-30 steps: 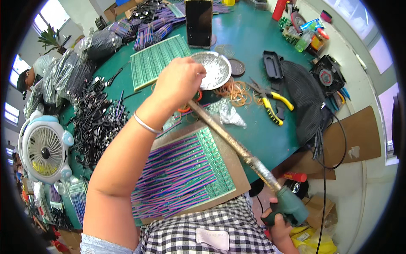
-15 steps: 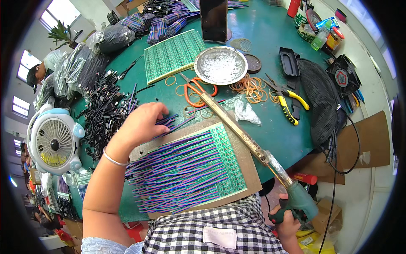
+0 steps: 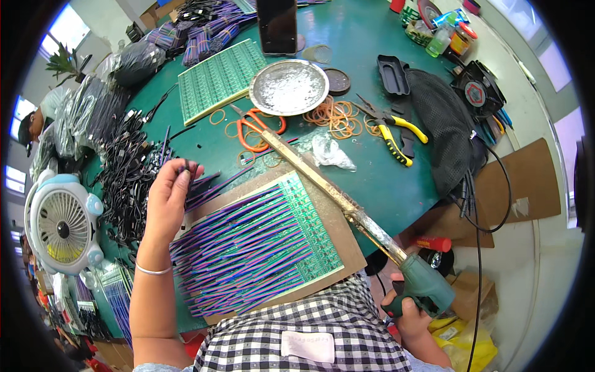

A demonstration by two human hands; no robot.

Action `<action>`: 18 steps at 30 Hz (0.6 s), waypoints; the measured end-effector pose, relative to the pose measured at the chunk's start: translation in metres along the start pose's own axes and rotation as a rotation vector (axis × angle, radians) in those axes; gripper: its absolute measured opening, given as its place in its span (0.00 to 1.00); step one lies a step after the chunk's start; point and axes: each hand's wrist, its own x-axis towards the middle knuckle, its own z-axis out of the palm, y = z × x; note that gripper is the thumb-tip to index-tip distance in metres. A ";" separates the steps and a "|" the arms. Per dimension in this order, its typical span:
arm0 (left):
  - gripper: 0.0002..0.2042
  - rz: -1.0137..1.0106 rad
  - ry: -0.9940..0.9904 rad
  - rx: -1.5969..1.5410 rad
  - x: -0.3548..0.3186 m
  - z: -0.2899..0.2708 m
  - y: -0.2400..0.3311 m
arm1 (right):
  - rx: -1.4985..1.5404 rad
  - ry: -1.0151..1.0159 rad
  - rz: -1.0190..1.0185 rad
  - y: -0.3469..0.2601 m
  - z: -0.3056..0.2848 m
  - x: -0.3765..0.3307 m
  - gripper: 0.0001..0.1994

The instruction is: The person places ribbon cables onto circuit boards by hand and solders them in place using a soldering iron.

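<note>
My left hand [image 3: 167,197] is closed in a pinch beside the upper left corner of the board. Something small and dark shows at its fingertips, too small to name. Just right of it lie loose wires [image 3: 209,193]. My right hand [image 3: 409,319] grips the green handle of a soldering gun [image 3: 426,282], whose long worn barrel slants up left across the mat toward the scissors. On a brown backing board [image 3: 347,248] sits a green circuit board panel [image 3: 316,232], with rows of purple, blue and black wires [image 3: 242,248] running left from it.
Behind lie a metal dish [image 3: 289,87], orange-handled scissors [image 3: 253,130], rubber bands [image 3: 334,116], pliers [image 3: 393,130] and another circuit panel [image 3: 220,80]. A phone [image 3: 277,28] stands at the back. Black cables [image 3: 130,167] and a fan [image 3: 62,226] are at left.
My left hand has drawn left and its fingers have come together on a small dark thing. My right hand still holds the soldering gun. The whole view has shifted somewhat.
</note>
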 end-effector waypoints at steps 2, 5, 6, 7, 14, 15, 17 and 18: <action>0.09 0.025 0.051 -0.030 -0.006 -0.003 -0.004 | -0.012 -0.032 0.006 -0.003 0.003 0.001 0.26; 0.12 0.147 0.084 0.089 -0.011 -0.004 -0.003 | -0.015 0.027 -0.006 -0.005 0.008 0.002 0.26; 0.12 0.145 0.093 0.092 -0.011 -0.003 0.001 | -0.010 -0.002 0.037 -0.004 0.003 0.000 0.26; 0.12 0.213 0.148 0.077 -0.010 0.002 0.008 | -0.008 -0.020 0.079 -0.003 0.000 -0.003 0.26; 0.10 0.228 0.339 -0.372 -0.014 0.016 0.026 | -0.008 0.029 0.019 -0.006 0.007 -0.003 0.26; 0.10 0.201 0.335 -0.483 -0.013 0.014 0.024 | -0.005 -0.001 0.028 -0.005 0.005 -0.003 0.26; 0.10 0.178 0.320 -0.625 -0.011 0.015 0.024 | -0.004 -0.011 0.009 -0.002 0.003 -0.005 0.25; 0.10 0.178 0.319 -0.625 -0.012 0.020 0.027 | -0.004 -0.010 0.008 -0.002 0.003 -0.005 0.25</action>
